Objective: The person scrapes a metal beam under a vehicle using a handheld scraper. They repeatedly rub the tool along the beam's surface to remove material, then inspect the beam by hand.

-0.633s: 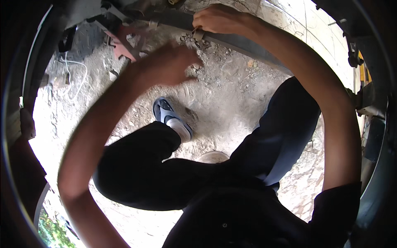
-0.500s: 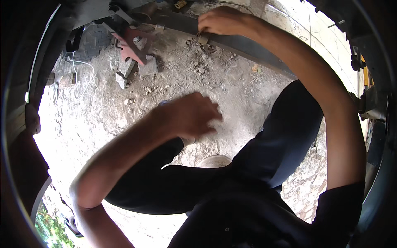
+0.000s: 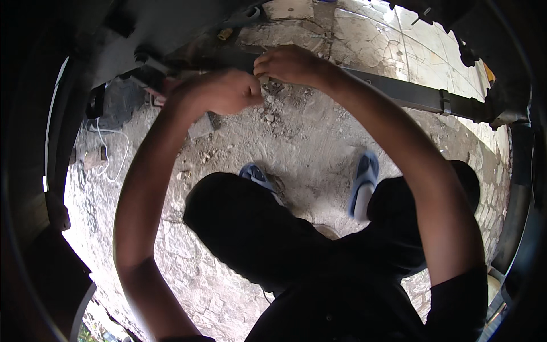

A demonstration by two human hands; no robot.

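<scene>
Both my hands are raised at a dark metal beam (image 3: 399, 91) that crosses above the dirt ground. My right hand (image 3: 288, 64) is at the beam, its thumb and fingers pinched together. A small tan piece (image 3: 264, 79) shows just under those fingertips; whether they grip it I cannot tell. Close on its left is my left hand (image 3: 231, 91), slightly blurred, with the fingers curled in. Anything inside that curl is hidden. Behind my left wrist, part of a reddish metal stand (image 3: 155, 93) shows.
A small brass-coloured fitting (image 3: 225, 34) lies on the dark metal beyond my hands. A concrete block (image 3: 200, 127) and loose stones are on the ground below. A white cable (image 3: 126, 142) loops at the left, near a dark tyre (image 3: 122, 102). Dark vehicle parts frame both sides.
My left hand has risen from above my lap to beside the right hand. My right hand has shifted slightly down and left in the picture. My legs have moved apart, showing both blue sandals.
</scene>
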